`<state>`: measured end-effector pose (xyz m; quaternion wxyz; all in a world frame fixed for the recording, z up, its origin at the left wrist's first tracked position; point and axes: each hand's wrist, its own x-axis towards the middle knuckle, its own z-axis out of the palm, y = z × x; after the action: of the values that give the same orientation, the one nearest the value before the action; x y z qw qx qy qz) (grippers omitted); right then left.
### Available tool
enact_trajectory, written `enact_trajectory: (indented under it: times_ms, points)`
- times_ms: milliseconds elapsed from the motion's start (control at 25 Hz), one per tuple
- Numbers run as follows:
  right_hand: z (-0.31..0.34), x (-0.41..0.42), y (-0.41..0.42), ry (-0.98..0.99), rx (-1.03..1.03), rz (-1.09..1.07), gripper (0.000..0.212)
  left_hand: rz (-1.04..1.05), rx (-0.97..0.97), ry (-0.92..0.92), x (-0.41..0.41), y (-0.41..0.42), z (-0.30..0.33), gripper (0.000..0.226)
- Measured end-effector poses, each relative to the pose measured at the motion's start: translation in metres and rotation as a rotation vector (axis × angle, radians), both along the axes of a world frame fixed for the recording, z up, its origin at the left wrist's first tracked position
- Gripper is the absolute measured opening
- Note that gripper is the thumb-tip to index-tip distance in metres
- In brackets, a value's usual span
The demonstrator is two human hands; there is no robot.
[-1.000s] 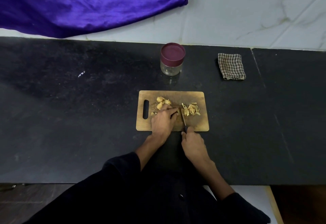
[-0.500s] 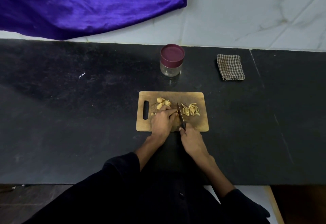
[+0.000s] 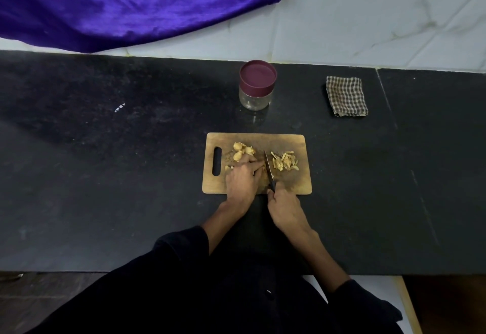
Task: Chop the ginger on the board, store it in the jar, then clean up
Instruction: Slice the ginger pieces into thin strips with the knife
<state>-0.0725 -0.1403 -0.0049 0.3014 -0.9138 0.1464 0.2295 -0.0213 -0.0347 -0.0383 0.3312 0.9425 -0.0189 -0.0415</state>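
Observation:
A wooden cutting board (image 3: 299, 183) lies on the black counter. Whole ginger pieces (image 3: 242, 151) sit at its upper left, and a pile of cut ginger strips (image 3: 285, 161) lies to the right. My left hand (image 3: 243, 178) holds a ginger piece down on the board; the piece is mostly hidden under the fingers. My right hand (image 3: 285, 206) grips a dark-handled knife (image 3: 268, 166), whose blade stands just right of my left fingertips. A glass jar (image 3: 256, 85) with a maroon lid on it stands behind the board.
A folded checked cloth (image 3: 345, 97) lies at the back right of the counter (image 3: 105, 176). A purple fabric (image 3: 131, 5) hangs over the white tiled wall at the back left. The counter's front edge runs just below my forearms.
My right hand has moved forward with the knife, and the blade now sits further up the board beside my left fingertips. My left hand has stayed on the ginger.

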Motion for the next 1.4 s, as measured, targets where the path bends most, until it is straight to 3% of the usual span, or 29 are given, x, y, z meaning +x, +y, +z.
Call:
enact_trajectory:
  times_ms: [520, 840, 1120, 1400]
  points:
    - [0.002, 0.007, 0.005, 0.049, -0.083, 0.039, 0.02, -0.026, 0.012, -0.09, -0.01, -0.002, -0.006, 0.024]
    - [0.004, 0.0, 0.0, -0.02, 0.049, -0.123, 0.025, -0.042, 0.042, -0.074, -0.012, -0.004, 0.002, 0.026]
    - [0.001, -0.012, -0.003, -0.025, -0.001, -0.013, 0.027, 0.02, -0.173, -0.059, -0.006, 0.017, 0.007, 0.032]
    - [-0.002, -0.013, -0.02, -0.014, -0.087, 0.023, 0.026, 0.054, -0.229, -0.099, -0.006, 0.032, 0.008, 0.029]
